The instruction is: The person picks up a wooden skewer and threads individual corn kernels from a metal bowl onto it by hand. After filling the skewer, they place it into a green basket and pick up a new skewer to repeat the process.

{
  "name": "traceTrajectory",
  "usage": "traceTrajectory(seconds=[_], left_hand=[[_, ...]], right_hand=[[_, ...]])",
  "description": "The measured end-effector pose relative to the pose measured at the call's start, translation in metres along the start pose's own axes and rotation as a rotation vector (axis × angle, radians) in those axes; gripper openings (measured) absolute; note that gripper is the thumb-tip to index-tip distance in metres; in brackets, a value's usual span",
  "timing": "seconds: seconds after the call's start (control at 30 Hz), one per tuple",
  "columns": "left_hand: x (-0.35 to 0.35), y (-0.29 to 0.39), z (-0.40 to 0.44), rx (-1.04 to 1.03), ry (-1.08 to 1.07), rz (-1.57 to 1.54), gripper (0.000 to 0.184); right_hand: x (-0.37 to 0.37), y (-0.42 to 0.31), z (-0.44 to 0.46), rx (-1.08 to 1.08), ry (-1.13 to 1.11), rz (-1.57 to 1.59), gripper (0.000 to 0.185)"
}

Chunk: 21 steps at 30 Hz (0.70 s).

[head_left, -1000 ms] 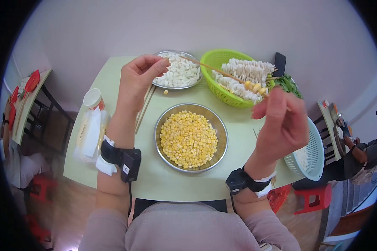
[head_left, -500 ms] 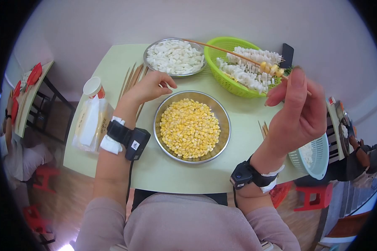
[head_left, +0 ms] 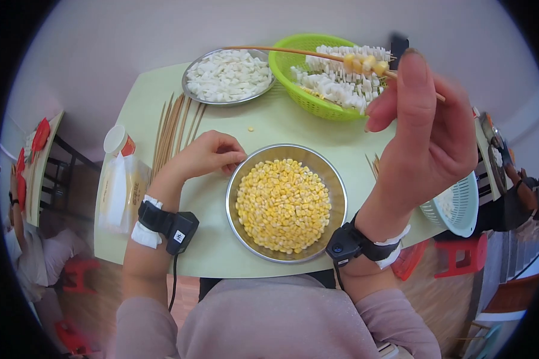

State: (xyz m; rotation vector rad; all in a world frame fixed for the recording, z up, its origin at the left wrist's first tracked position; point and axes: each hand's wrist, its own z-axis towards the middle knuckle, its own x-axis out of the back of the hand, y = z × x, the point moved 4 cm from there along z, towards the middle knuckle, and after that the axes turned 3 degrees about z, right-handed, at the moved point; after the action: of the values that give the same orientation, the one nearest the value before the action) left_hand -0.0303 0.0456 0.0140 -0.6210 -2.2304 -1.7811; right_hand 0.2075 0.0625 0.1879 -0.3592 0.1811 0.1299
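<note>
Corn skewer (head_left: 363,64) | right hand (head_left: 422,134): pinching it | left hand (head_left: 211,155): half-curled, hold unclear | bowl (head_left: 338,194): kernels (head_left: 283,206) | green basket (head_left: 286,75): white pieces (head_left: 340,90)

**A small eatery or food-prep room, by the look of it**

From where I stand, this seems a plain, shared indoor room; I can't tell whether customers eat here. Beside the pale green bench (head_left: 209,245) in the middle, a dark-legged side bench (head_left: 49,149) stands at the left and another work surface (head_left: 484,164) at the right, with people at both. Red plastic stools (head_left: 470,254) sit low on the wood-look floor (head_left: 440,293). The wall (head_left: 161,30) is bare and light. Food fills a metal bowl (head_left: 337,194), a metal plate (head_left: 221,103) and a green basket (head_left: 285,78), near a paper cup (head_left: 118,141).
</note>
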Motion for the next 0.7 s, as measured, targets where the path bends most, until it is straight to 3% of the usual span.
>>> traceTrajectory(seconds=[0.07,0.13,0.17,0.3,0.37,0.43,0.47,0.5,0.53,0.63,0.7], left_hand=[[0.006,-0.008,0.008,-0.013,0.036,0.009,0.015],[0.022,0.002,0.011,-0.194,0.382,0.409,0.015],[0.022,0.003,0.016,-0.214,0.420,0.465,0.015],[0.012,0.004,0.043,-0.404,0.431,0.452,0.014],[0.004,0.006,0.057,-0.489,0.343,0.789,0.004],[0.007,-0.020,0.067,-0.587,0.416,0.676,0.006],[0.010,-0.025,0.075,-0.630,0.445,0.707,0.009],[-0.003,0.028,0.051,-0.764,0.406,0.607,0.016],[-0.006,0.032,0.049,-0.876,0.347,0.566,0.016],[-0.007,0.038,0.048,-0.895,0.287,0.467,0.015],[-0.005,0.038,0.048,-0.833,0.283,0.437,0.015]], right_hand=[[0.002,0.000,0.001,0.015,-0.010,-0.015,0.010],[0.002,-0.001,0.001,0.035,-0.025,-0.025,0.010],[0.001,-0.002,0.001,0.032,-0.030,-0.009,0.010],[0.002,-0.003,0.000,0.024,-0.064,-0.025,0.008],[0.005,-0.001,0.000,-0.037,-0.069,0.047,0.007],[0.008,0.000,0.005,0.195,-0.183,-0.078,0.009],[0.009,0.005,0.005,0.112,-0.204,-0.077,0.010],[0.006,0.004,0.007,0.033,-0.088,0.024,0.017],[0.007,0.000,0.008,0.033,-0.089,-0.016,0.020],[0.012,-0.009,0.012,0.129,-0.013,-0.107,0.019],[0.013,-0.006,0.010,0.064,-0.039,0.008,0.020]])
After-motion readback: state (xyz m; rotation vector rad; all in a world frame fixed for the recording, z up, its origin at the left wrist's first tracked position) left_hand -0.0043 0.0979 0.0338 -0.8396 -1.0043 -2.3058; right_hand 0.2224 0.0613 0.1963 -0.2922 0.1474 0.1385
